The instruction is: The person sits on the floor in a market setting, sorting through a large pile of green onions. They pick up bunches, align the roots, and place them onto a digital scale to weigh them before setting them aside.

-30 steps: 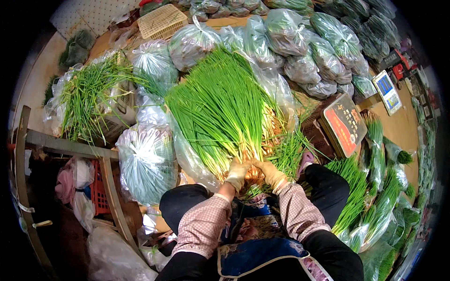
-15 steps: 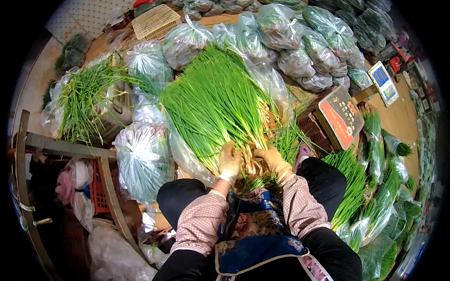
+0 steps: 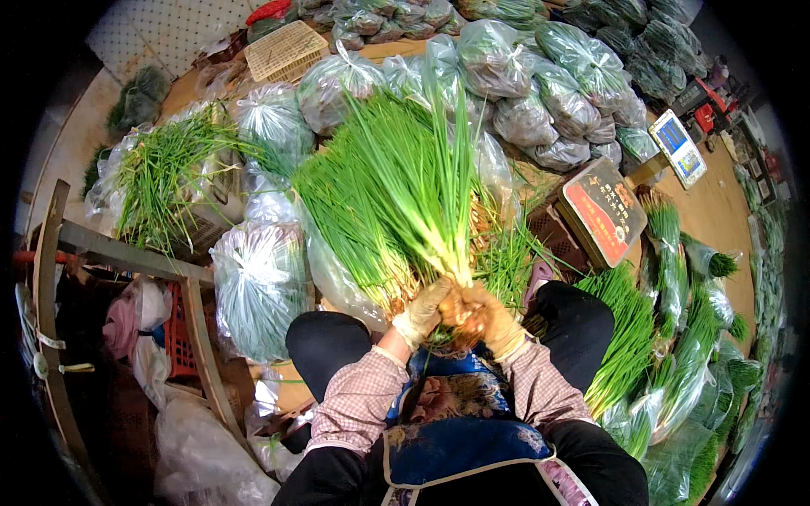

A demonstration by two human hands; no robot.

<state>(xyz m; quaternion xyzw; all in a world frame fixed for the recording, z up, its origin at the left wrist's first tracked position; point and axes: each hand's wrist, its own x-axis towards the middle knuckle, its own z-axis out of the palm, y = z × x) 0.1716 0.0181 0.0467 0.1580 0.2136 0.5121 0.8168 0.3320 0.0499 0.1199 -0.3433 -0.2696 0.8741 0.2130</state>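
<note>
Both my hands wear pale work gloves and grip one bunch of green onions (image 3: 443, 207) by its root end. My left hand (image 3: 426, 309) is closed round the left side of the stems. My right hand (image 3: 489, 319) is closed on the brownish roots from the right. The leaves point up and away from me, raised over a large pile of green onions (image 3: 337, 185) that lies on a clear plastic sheet (image 3: 333, 274). The fingertips are partly hidden by the roots.
Tied clear bags of greens (image 3: 261, 287) stand to the left and far side. A scale (image 3: 603, 211) with a display sits at right, above wrapped bundles (image 3: 671, 261). Loose greens (image 3: 177, 169) top a crate at left; a wooden frame (image 3: 135, 257) stands nearer. A yellowish crate (image 3: 285, 51) lies behind.
The bunch has been lifted off the pile, and its roots have come toward my lap. My hands have drawn together and slightly nearer to me.
</note>
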